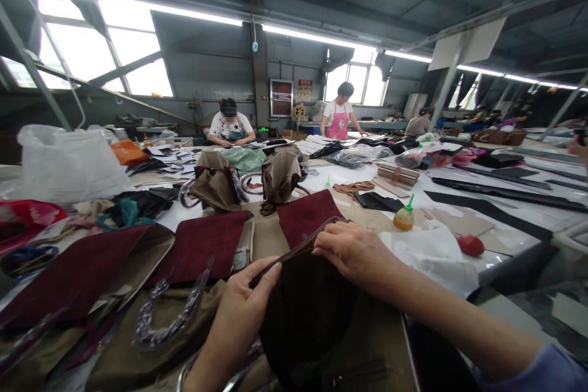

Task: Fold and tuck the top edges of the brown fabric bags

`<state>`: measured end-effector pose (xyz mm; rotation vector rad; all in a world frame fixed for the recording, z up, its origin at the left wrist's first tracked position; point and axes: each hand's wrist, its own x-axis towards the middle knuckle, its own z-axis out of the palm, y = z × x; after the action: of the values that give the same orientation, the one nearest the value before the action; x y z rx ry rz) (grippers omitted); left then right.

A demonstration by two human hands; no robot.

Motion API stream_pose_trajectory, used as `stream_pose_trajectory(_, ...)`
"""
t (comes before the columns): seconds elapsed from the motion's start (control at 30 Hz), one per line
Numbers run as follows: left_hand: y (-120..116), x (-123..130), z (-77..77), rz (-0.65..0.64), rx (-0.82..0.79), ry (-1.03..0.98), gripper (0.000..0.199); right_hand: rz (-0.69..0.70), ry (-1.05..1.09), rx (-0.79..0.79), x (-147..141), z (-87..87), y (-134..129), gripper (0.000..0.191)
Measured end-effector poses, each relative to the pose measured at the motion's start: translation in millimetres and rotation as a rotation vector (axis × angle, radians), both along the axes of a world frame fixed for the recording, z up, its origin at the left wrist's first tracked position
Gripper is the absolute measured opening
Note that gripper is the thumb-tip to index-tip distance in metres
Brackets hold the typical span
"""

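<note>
A brown fabric bag piece (312, 312) with a dark opening stands upright at the lower middle. My left hand (245, 300) pinches its upper edge between thumb and fingers. Further right along the same edge, my right hand (351, 251) is closed on the fabric, fingertips pressed together. Just behind the edge lies a dark red panel (305, 220). To the left are two more dark red pieces, one (199, 245) near the middle and a larger one (82, 272), both joined to brown fabric. A wrapped handle (169, 321) rests on brown cloth left of my left hand.
Two brown bags (215, 180) (280, 177) stand behind. A yellow glue bottle (404, 216), a red object (470, 245) and white plastic (432, 254) lie right. A white bag (71, 162) stands left. People work across the table.
</note>
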<state>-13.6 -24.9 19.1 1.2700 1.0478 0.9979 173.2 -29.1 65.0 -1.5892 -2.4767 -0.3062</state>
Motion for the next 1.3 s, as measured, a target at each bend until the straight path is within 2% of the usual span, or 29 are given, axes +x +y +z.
stream_pose_trajectory(0.2,0,3,3.3,-0.033,0.048,0.029,0.035,-0.059,0.036,-0.032,1,1.2,5,0.021)
stream_pose_trajectory(0.33,1,3,2.3,-0.05,0.039,0.06,0.041,-0.089,0.025,-0.044,0,2.2,5,0.022)
stream_pose_trajectory(0.57,1,4,1.6,-0.01,0.063,0.095,0.038,-0.118,0.02,-0.062,-2,3.6,5,0.024)
stream_pose_trajectory(0.97,2,5,2.3,-0.042,-0.043,0.048,0.046,-0.155,-0.006,-0.052,-6,5.9,3,0.025)
stream_pose_trajectory(1.3,12,-4,-8.4,-0.098,-0.069,0.042,0.05,-0.164,-0.002,-0.065,-8,6.4,4,0.025)
